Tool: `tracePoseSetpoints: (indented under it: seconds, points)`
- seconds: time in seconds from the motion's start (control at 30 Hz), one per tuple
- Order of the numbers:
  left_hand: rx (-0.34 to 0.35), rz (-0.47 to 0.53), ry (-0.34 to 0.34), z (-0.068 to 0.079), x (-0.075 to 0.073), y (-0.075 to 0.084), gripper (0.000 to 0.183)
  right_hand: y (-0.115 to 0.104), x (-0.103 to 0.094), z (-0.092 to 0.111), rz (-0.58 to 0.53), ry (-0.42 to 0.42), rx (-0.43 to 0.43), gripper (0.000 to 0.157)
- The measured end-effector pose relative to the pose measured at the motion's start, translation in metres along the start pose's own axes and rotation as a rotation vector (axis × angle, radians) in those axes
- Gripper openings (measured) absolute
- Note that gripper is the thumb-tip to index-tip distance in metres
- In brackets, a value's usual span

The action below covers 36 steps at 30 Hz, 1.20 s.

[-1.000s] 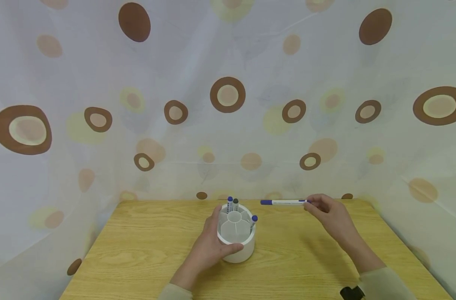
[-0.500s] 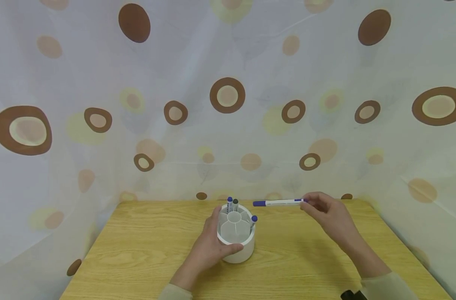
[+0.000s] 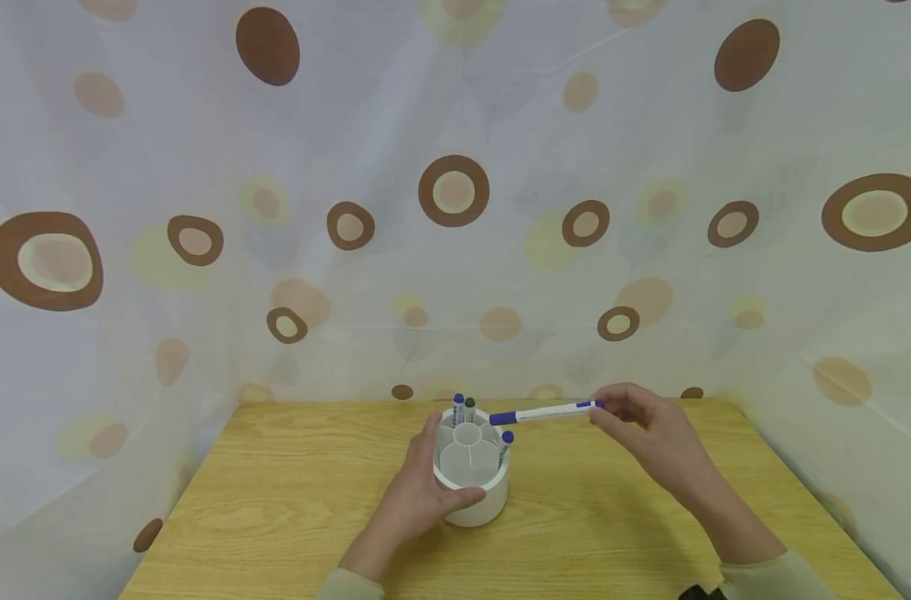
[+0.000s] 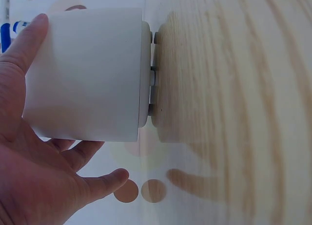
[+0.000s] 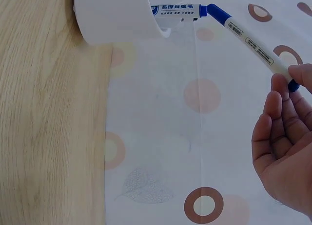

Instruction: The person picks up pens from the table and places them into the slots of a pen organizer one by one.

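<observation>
A round white pen organizer (image 3: 479, 510), divided into compartments, stands upright on the table. My left hand (image 3: 413, 496) holds it from the left side, thumb across the near rim; in the left wrist view the fingers spread around its white wall (image 4: 87, 79). Between thumb and fingertips, my right hand (image 3: 653, 437) pinches a whiteboard marker (image 3: 548, 412) by its tail end. The marker tilts slightly, its blue cap at the organizer's right back rim. Inside stand a blue-capped marker (image 3: 458, 410) and a black-capped marker (image 3: 470, 410) at the back, plus another blue-capped marker (image 3: 506, 442) at the right.
Underneath is a wooden table (image 3: 297, 483). A pale sheet (image 3: 455, 275) printed with brown and yellow ovals hangs behind it and along both sides. A black object (image 3: 698, 592) shows by the right sleeve.
My right hand has moved left with the marker, bringing its cap to the organizer, and the cap end now dips lower. The left hand and the organizer have stayed put.
</observation>
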<state>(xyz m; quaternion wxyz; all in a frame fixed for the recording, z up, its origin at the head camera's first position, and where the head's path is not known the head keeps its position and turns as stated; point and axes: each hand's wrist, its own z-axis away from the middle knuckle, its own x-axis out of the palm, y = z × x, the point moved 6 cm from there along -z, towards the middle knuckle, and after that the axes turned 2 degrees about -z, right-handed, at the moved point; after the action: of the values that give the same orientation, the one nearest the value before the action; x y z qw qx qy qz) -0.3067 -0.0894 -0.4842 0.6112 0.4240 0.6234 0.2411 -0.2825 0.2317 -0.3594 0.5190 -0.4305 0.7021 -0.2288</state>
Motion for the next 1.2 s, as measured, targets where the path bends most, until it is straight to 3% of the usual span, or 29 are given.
tracePoseSetpoints:
  seconds: [0.9, 1.2]
  points:
    - [0.015, -0.013, 0.005, -0.001, -0.002, 0.003, 0.129, -0.023, 0.041, -0.004, -0.041, -0.137, -0.118, 0.009]
    - [0.008, -0.006, 0.001, 0.0, -0.002, 0.003, 0.128, -0.015, 0.061, -0.006, -0.043, -0.17, -0.063, 0.01]
